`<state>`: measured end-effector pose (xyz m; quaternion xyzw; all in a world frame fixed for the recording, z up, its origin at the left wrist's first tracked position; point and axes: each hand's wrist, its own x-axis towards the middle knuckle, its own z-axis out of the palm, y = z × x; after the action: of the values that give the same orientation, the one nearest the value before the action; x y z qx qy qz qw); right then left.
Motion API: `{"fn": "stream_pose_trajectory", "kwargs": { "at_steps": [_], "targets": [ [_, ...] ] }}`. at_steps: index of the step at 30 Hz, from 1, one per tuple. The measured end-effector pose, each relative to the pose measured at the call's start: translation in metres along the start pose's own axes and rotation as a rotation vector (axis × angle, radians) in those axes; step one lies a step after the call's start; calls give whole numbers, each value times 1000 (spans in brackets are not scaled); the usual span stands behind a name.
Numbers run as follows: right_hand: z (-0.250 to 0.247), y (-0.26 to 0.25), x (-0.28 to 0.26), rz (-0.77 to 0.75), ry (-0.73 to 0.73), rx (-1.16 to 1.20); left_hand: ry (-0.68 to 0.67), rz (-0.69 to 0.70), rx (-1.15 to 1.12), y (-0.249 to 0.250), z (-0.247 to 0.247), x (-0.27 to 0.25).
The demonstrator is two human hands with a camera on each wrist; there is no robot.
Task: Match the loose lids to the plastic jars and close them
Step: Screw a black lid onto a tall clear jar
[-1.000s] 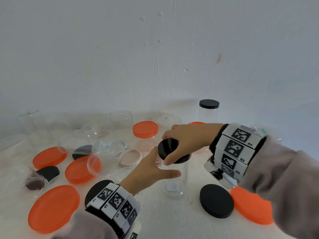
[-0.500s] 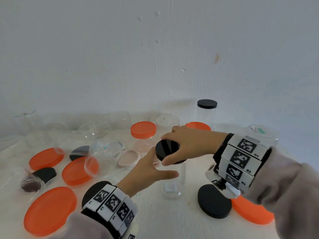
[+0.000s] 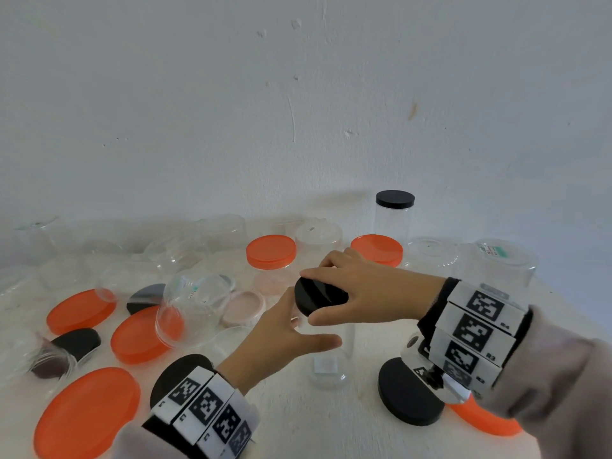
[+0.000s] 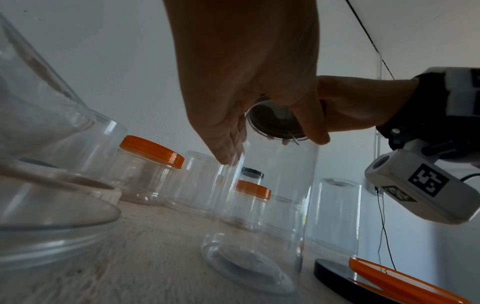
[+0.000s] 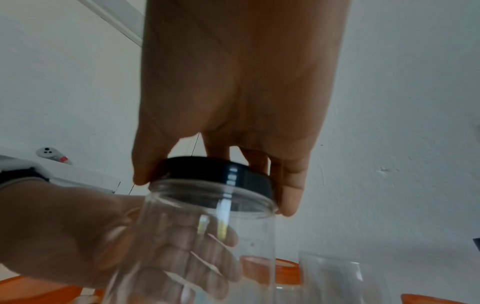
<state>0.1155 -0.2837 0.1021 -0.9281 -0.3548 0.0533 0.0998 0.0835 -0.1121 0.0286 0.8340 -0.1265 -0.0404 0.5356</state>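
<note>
Left hand [image 3: 284,336] wraps the upper wall of a clear tall jar [image 3: 329,366] standing on the white table [image 3: 298,422], thumb in front, fingers curled behind. Right hand [image 3: 361,293] clamps thumb and fingers around a black lid [image 3: 318,296] sitting tilted on the jar mouth. Loose orange and black lids lie around, white wall behind. Right wrist view shows the left fingers [image 5: 182,255] through the plastic.

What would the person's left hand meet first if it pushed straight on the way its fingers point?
The left hand already grips the clear jar; past that, probably the right hand on the black lid.
</note>
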Motion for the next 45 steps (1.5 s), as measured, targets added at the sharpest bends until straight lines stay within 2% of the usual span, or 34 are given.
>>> {"fn": "stream_pose_trajectory", "kwargs": {
  "at_steps": [6, 11, 17, 22, 27, 31, 34, 36, 40, 45],
  "targets": [
    [8, -3, -5, -21, 78, -91, 61, -20, 29, -2, 2, -3],
    [16, -2, -5, -15, 126, -131, 19, -24, 54, -1, -1, 2],
    [23, 5, -7, -9, 171, 19, -37, 14, 39, -3, -6, 7],
    [16, 23, -18, -18, 134, 139, -61, 63, 48, -3, -10, 10],
    [-4, 69, -49, 133, 338, 91, -103, 41, 57, -3, -14, 13],
    [-17, 120, -76, 438, 469, -104, -3, 45, 141, 3, -16, 13],
    [-17, 151, -93, 719, 384, -194, 5, 61, 151, 15, -15, 17],
    [-13, 164, -101, 817, 300, -160, -16, 73, 158, 25, -12, 22],
    [-10, 173, -113, 803, 324, 39, -19, 125, 133, 51, -3, 44],
    [-15, 173, -136, 716, 295, 75, 4, 224, 85, 93, 25, 92]
  ]
}}
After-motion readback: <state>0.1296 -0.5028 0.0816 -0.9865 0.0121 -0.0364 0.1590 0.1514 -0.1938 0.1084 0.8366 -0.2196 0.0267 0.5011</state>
